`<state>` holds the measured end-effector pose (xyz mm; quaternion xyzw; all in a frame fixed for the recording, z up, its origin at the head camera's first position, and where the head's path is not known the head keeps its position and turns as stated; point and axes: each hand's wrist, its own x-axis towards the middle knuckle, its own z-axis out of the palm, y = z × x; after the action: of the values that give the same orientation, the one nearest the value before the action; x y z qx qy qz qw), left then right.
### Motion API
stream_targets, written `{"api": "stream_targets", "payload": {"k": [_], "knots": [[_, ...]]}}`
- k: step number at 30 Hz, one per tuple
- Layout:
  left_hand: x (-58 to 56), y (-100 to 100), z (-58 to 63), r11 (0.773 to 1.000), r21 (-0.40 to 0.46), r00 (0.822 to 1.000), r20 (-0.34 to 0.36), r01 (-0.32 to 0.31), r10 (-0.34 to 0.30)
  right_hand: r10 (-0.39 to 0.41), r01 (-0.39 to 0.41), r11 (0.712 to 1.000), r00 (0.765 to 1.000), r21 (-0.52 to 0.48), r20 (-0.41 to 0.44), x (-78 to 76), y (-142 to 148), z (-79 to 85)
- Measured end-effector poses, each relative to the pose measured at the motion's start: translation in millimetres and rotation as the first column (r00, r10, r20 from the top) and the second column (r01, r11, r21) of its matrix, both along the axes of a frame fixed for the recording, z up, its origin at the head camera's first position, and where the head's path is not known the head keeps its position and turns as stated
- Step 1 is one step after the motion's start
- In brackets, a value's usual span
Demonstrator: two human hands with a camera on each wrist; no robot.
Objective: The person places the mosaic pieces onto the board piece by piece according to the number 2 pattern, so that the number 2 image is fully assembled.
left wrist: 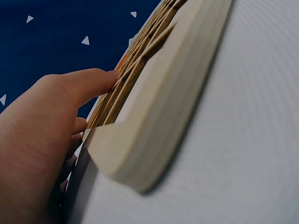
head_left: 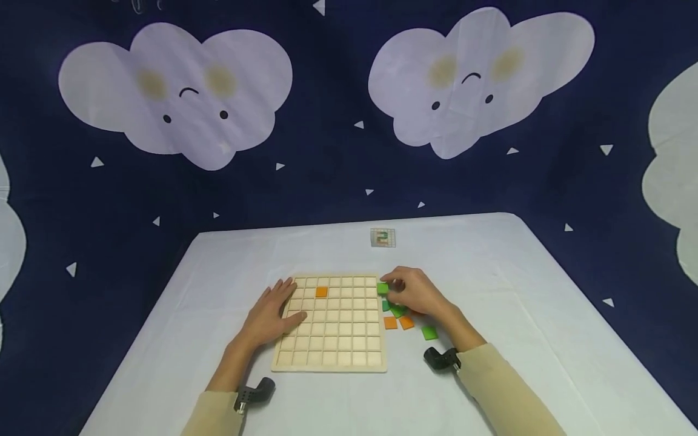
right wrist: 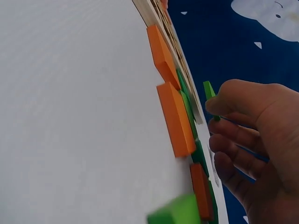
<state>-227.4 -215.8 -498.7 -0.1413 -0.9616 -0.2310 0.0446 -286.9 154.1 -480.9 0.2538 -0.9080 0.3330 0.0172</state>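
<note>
A light wooden grid board (head_left: 329, 345) lies on the white table, with one orange square tile (head_left: 322, 292) in a cell of its upper rows. My left hand (head_left: 271, 318) rests on the board's left edge, fingers stretched out and thumb over the cells. At the board's upper right edge, my right hand (head_left: 415, 292) pinches a light green tile (head_left: 383, 289) between thumb and fingers. In the right wrist view that green tile (right wrist: 209, 89) stands on edge in the pinch, above the table. Below this hand lie loose orange tiles (head_left: 390, 323) and green tiles (head_left: 429, 332), partly hidden by it.
A small card with a coloured pattern (head_left: 383, 238) lies near the table's far edge. Behind the white table (head_left: 463, 248) hangs a dark blue cloth (head_left: 327, 200) with clouds and triangles. Each wrist wears a black camera mount (head_left: 259, 390).
</note>
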Motion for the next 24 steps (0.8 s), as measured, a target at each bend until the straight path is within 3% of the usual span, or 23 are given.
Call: {"api": "stream_targets", "payload": {"k": [24], "knots": [[-0.5, -3.2, -1.2, 1.000, -0.003, 1.000, 0.001, -0.001, 0.001, 0.128, -0.127, 0.991, 0.991, 0.041, -0.047, -11.5, -51.6, 4.4]]}}
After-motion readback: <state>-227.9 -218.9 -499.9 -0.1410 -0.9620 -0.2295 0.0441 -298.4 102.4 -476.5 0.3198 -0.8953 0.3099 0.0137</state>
